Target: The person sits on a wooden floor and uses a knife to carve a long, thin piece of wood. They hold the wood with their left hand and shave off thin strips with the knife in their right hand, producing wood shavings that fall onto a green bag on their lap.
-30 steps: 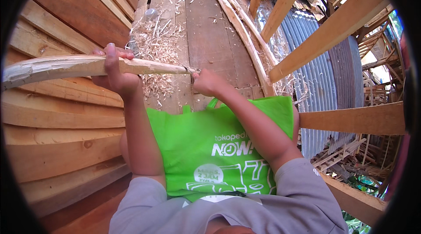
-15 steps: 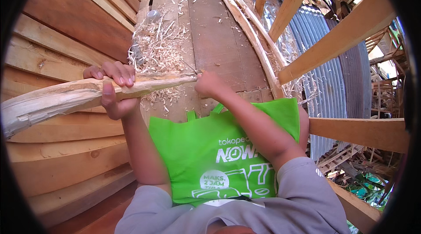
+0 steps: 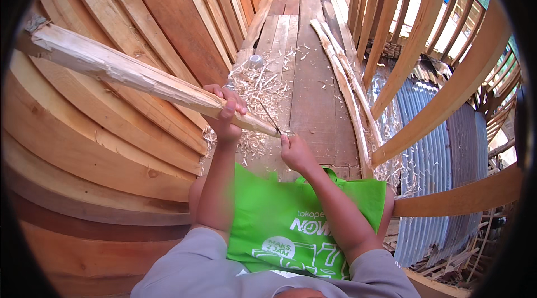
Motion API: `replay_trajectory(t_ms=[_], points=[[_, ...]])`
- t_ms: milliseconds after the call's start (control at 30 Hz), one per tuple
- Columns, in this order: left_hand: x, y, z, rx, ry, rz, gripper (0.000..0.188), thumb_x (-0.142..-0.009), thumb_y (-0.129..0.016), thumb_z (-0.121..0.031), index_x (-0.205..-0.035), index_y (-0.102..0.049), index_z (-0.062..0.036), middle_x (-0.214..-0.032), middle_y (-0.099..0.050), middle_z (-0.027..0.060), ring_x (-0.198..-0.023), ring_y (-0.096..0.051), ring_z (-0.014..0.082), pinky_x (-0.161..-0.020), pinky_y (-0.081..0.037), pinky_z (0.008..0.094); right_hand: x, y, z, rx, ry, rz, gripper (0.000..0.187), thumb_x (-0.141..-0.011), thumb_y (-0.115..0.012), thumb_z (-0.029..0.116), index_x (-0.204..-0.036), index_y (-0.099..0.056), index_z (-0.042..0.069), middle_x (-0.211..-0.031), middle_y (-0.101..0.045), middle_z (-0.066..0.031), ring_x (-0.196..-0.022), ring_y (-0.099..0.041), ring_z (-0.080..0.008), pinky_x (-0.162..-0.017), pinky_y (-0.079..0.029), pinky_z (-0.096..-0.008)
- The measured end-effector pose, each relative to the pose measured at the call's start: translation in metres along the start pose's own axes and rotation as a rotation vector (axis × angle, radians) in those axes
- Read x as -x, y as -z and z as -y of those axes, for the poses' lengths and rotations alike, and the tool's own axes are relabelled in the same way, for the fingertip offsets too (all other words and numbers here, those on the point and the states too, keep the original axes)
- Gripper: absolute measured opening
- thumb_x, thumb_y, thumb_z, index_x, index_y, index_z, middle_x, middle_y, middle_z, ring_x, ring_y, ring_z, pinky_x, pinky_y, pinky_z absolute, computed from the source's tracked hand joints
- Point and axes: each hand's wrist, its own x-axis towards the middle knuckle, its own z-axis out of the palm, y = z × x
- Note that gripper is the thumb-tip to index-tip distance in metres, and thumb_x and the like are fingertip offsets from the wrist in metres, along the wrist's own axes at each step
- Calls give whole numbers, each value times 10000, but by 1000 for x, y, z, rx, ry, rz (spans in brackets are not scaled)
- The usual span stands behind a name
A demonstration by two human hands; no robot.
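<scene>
Wooden pole [image 3: 140, 77] clasped in left hand [image 3: 226, 112], right hand [image 3: 295, 152] clenched on thin tool [image 3: 273, 124], arms [image 3: 342, 200] outstretched.

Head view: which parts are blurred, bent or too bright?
Head view: haze blurs the left forearm and part of the green fabric bag; head view: brown wooden planks at left look curved; head view: background between tan wooden posts is washed out.

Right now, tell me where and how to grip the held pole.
Probably take the pole on its thicker stretch beyond the left hand, from above: no hand covers it, while a thin tool and the right hand crowd the narrow end.
</scene>
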Motion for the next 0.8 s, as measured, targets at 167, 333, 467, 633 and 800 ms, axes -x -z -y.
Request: replay_trajectory(t_ms=[167,333,467,633,800], points=[[0,5,6,-19,-14,2,380,-789,-724,-121,-979,-395,-102,-703,-494,33,-549,-534,123,-513,-476,262,4,-10,1,37,27,-100,495,-1000,-407,323,-839,-645,-81,-782,-621,-322,-801,-619,-493,-752,-474,-550],[4,10,0,-60,-6,6,391,-785,-733,-144,-970,-391,-105,-706,-499,38,-550,-542,128,-518,-473,256,6,-8,25,-6,-77,-14,517,-1004,-403,349,-861,-652,-81,-790,-623,-331,-802,-629,-489,-746,-478,-538],[5,11,-6,-95,-18,-1,390,-779,-730,-140,-965,-390,-94,-702,-503,39,-551,-546,125,-520,-473,256,10,0,39,50,-10,22,533,-1004,-390,368,-897,-657,-80,-825,-639,-327,-817,-645,-468,-752,-485,-527],[1,-7,2,-46,-12,6,374,-771,-734,-124,-955,-411,-88,-699,-514,39,-555,-552,120,-517,-475,253,-20,-30,-91,122,-97,-93,522,-1010,-376,374,-972,-652,-68,-775,-660,-259,-756,-654,-410,-717,-485,-504],[5,10,-4,-105,22,-14,392,-779,-762,-169,-952,-418,-92,-696,-514,35,-560,-556,118,-514,-480,251,-15,-23,-22,33,-144,116,510,-1000,-367,419,-993,-660,2,-853,-691,-186,-797,-668,-366,-743,-499,-482]])
